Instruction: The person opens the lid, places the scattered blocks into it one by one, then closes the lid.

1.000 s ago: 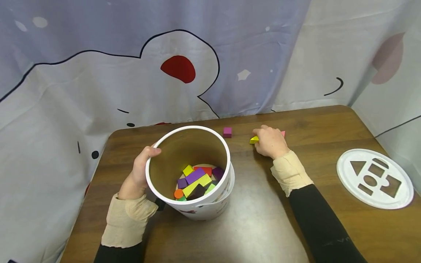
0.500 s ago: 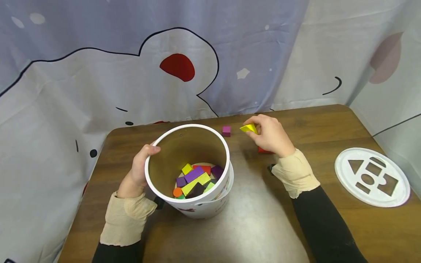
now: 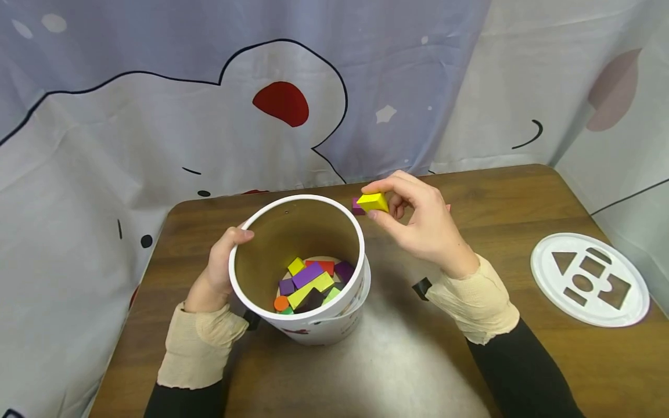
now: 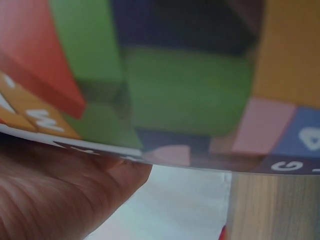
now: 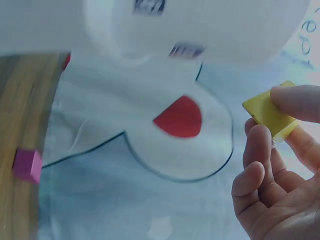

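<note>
A white bucket [image 3: 324, 334] leans toward the camera, several coloured blocks [image 3: 308, 281] lying at its bottom. My left hand [image 3: 220, 264] grips its left rim, thumb over the edge; in the left wrist view that hand [image 4: 75, 185] lies against the printed outer wall [image 4: 185, 90]. To the right of the bucket, above the table, my right hand [image 3: 418, 217] pinches a yellow wedge-shaped block [image 3: 373, 202] between thumb and fingers. The right wrist view shows the yellow block [image 5: 272, 110] in the fingertips. Behind it in the head view, a magenta cube [image 3: 358, 207] is partly covered.
A white lid with shaped cut-outs [image 3: 590, 278] lies at the right of the wooden table [image 3: 496, 232]. A pinkish block [image 3: 448, 207] peeks out behind the right hand. A printed curtain [image 3: 387, 87] hangs along the back and sides.
My right hand has picked up the yellow block from the table, raised it and carried it left toward the bucket. The left hand keeps its grip on the rim.
</note>
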`<state>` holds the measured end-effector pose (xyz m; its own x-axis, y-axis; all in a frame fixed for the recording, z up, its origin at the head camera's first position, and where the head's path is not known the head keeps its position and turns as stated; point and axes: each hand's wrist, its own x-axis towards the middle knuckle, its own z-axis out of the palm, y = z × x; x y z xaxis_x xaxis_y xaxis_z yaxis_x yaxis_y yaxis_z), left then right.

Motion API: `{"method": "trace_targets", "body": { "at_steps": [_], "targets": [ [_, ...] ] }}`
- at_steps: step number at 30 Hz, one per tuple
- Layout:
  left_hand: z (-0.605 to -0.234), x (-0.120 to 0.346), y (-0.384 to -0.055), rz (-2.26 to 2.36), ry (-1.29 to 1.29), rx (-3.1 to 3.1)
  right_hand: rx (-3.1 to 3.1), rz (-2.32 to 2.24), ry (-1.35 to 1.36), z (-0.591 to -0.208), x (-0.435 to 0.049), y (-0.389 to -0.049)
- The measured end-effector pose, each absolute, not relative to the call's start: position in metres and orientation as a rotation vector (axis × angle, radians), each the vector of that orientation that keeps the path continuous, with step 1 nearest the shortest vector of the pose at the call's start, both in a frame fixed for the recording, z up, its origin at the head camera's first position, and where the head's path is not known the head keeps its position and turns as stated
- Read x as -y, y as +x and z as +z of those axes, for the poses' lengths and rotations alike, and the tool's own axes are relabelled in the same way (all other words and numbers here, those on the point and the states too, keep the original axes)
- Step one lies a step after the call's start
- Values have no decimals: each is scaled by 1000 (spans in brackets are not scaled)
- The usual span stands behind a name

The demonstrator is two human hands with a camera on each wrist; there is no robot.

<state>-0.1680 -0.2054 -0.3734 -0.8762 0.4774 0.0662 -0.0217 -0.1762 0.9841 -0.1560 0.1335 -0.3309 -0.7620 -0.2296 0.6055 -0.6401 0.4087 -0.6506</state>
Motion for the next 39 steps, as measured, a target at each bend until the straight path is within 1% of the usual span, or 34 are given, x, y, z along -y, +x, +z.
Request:
{"method": "trace_targets", "body": {
  "at_steps": [11, 25, 39],
  "targets": [
    [-374, 206, -166, 2144, 516, -1742, 2070, 1350, 913, -319, -100, -126],
    [-376, 207, -165, 2135, 489, -1741, 2094, 1272, 1152, -309, -59, -115],
    [-375, 204, -167, 2097, 533, -1754, 2248, 1139, 1163, -308, -47, -107]
  ]
}}
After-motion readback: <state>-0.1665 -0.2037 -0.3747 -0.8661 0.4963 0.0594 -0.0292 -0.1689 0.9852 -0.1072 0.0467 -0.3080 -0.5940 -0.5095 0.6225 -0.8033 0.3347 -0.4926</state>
